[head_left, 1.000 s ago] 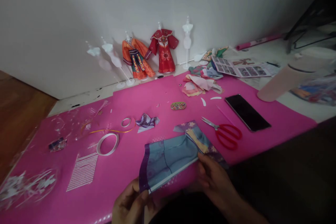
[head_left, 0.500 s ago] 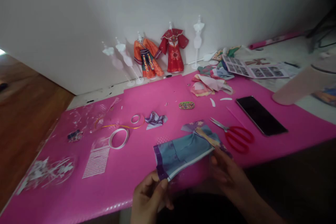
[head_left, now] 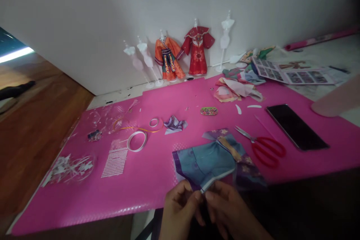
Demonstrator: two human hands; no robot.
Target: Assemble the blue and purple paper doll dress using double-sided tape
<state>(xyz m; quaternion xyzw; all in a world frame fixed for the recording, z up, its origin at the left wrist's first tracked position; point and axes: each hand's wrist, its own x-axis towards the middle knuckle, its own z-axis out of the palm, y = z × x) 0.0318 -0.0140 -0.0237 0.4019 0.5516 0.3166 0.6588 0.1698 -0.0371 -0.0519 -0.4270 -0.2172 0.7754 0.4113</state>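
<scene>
A small blue doll dress point(head_left: 206, 159) with purple trim, a tan waistband and flowered purple sleeves lies near the table's front edge. Its lower front corner, edged by a white strip, is pinched between my two hands. My left hand point(head_left: 181, 204) closes thumb and fingers on the purple hem corner. Right beside it, my right hand point(head_left: 225, 202) grips the white-edged border, the fingertips of both hands almost touching. Red-handled scissors point(head_left: 267, 150) lie partly open to the right of the dress. A crumpled purple fabric piece point(head_left: 174, 124) rests behind it.
On the pink mat point(head_left: 140, 195) are a roll of white tape point(head_left: 137, 141), a pearl sticker sheet point(head_left: 114, 162), a bead tin point(head_left: 209, 111) and a black phone point(head_left: 296, 126). Doll stands, two wearing an orange dress point(head_left: 168, 60) and a red dress point(head_left: 198, 52), line the wall.
My right hand has moved left from the dress's waist to the hem corner, next to my left hand. The dress's front edge now sags and bends. The camera view has shifted left.
</scene>
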